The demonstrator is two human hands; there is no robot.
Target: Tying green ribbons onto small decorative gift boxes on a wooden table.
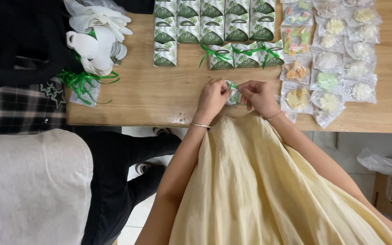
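My left hand (212, 97) and my right hand (259, 96) meet at the near edge of the wooden table (159, 95). Between them sits a small white-and-green patterned gift box (232, 94) with a green ribbon on top. The fingers of both hands pinch the ribbon above the box. Most of the box is hidden by my fingers. A thin bracelet circles each wrist. Straight beyond the hands, three matching boxes tied with green ribbon (243, 55) lie in a row.
Rows of untied green-patterned boxes (212, 20) fill the far middle. Clear packets of small sweets (330, 54) cover the right side. Flat white box blanks (97, 38) and loose green ribbon (80, 81) lie at the left. Another person's dark-clothed legs (128, 159) stand beside me.
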